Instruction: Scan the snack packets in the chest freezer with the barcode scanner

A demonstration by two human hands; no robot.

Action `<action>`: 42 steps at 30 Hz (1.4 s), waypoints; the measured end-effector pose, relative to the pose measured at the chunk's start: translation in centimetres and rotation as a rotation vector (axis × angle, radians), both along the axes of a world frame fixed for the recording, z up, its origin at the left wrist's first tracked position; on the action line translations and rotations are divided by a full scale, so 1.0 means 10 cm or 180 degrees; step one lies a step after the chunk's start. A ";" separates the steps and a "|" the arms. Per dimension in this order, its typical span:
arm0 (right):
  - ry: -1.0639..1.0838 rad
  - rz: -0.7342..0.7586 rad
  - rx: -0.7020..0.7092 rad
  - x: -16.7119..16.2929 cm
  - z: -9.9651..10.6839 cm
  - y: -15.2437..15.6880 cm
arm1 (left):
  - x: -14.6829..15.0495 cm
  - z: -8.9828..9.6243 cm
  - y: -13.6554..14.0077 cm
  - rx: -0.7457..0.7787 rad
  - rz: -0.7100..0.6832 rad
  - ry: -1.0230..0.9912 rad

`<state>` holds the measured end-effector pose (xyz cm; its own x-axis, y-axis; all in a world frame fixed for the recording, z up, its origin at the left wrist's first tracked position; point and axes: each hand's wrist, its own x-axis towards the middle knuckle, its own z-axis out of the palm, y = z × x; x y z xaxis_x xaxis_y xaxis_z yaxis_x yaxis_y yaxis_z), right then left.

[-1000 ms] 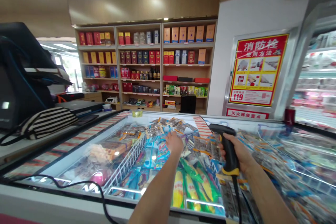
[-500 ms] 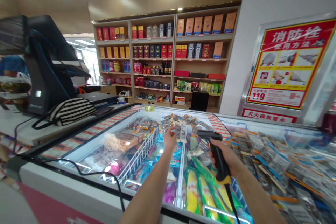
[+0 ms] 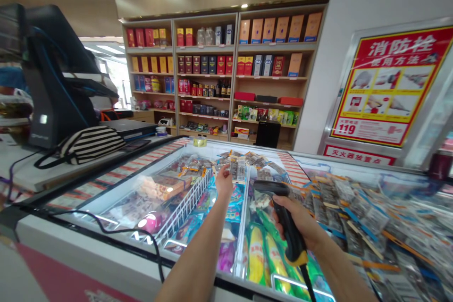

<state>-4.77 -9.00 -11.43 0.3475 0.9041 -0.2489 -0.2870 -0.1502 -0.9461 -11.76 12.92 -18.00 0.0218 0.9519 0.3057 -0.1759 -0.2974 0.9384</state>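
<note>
Brought barcode scanner (image 3: 287,231), clutched in right hand (image 3: 300,219), nearer plastic packet (image 3: 239,169) pinched in left hand (image 3: 223,180), likely aligning scan, needed steady aim.

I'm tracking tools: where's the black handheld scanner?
The black handheld scanner sits in the right hand, right of centre in the head view, above yellow-green plastic packets.

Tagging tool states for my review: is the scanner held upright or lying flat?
Upright, somewhat tilted: the right hand holds the scanner, its head uppermost and cord below.

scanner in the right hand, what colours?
Black scanner, yellow band at the handle's base; head view.
</note>
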 end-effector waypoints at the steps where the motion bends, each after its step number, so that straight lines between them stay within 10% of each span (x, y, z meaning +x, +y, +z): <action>1: 0.0021 0.0002 -0.0001 0.00 0.00 0.00 | 0.00 -0.01 0.01 0.0030 0.0001 -0.0015; 11: -0.0054 -0.0771 0.0248 0.30 0.22 -0.25 | 0.12 0.07 -0.24 -0.0014 -0.0206 0.0248; 25: 0.0028 -0.1409 0.0680 0.93 0.44 -0.88 | 0.88 0.18 -1.47 0.0401 -0.1014 0.2277; 34: 0.0041 -0.1242 0.0628 0.76 0.50 -0.57 | 1.00 0.16 -1.51 0.1455 -0.1180 0.3303; 42: 0.0157 -0.1030 0.0670 0.82 0.42 -0.21 | 1.17 0.11 -1.38 0.1524 -0.1517 0.2755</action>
<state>3.41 -11.07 -7.24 0.6152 0.7828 -0.0933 -0.3338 0.1514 -0.9304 -0.03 -0.92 -16.86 0.7413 0.5756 0.3453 0.2929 -0.7403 0.6051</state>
